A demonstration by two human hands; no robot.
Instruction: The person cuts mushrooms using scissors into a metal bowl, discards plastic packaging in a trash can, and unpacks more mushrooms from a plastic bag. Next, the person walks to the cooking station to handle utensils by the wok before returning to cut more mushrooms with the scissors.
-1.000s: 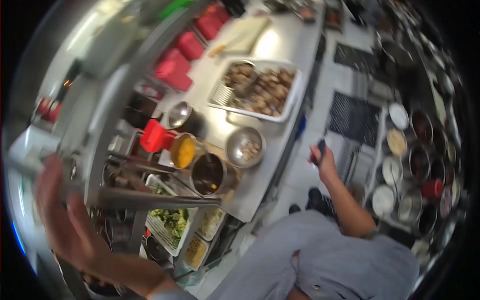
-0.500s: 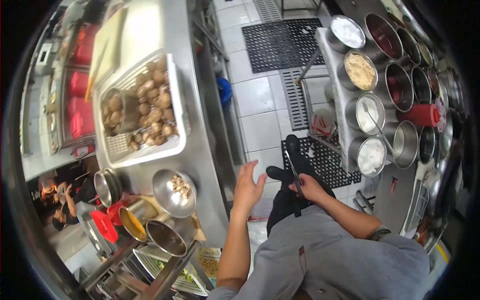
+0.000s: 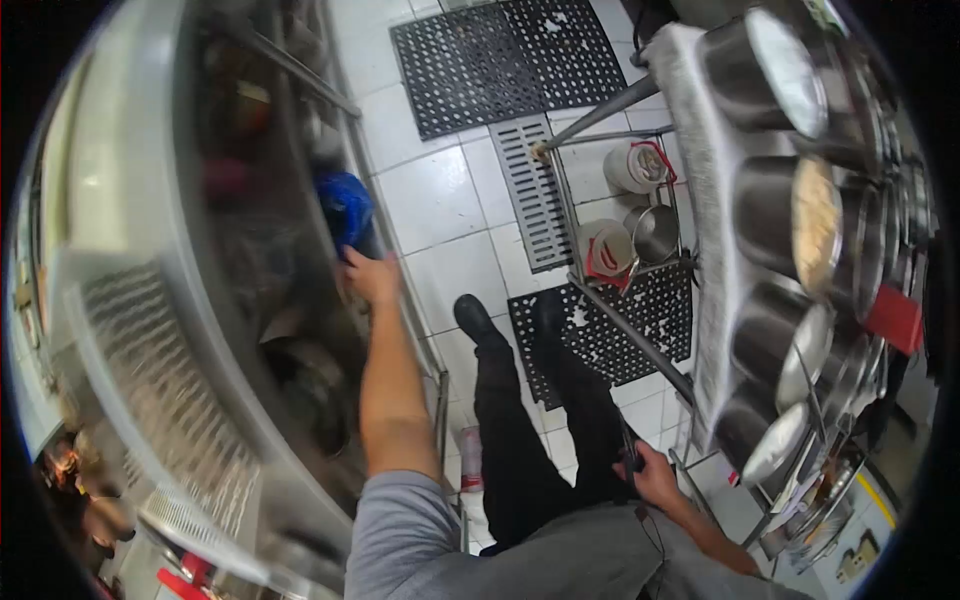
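My left hand [image 3: 371, 278] reaches to the lower shelf under the counter at the left, thumb apart from the fingers. Its fingertips are at the lower edge of a blue plastic bag [image 3: 343, 205]; whether they touch it I cannot tell. Low by my right thigh, my right hand [image 3: 655, 476] is closed around the dark handle of a knife [image 3: 630, 448]. The knife's blade is hard to see against my black trousers.
A white basket [image 3: 165, 390], blurred, stands on the steel counter [image 3: 215, 330]. At right, several metal pots [image 3: 765, 215] line a cloth-covered shelf edge [image 3: 705, 210]. Containers [image 3: 606, 248] sit on a low rack. Perforated black mats [image 3: 510, 65] and a drain grate [image 3: 530, 190] lie on the tiles.
My left hand has moved from in front of my body up and left to the blue bag under the counter. My view has tilted lower, and the knife is lower by my leg.
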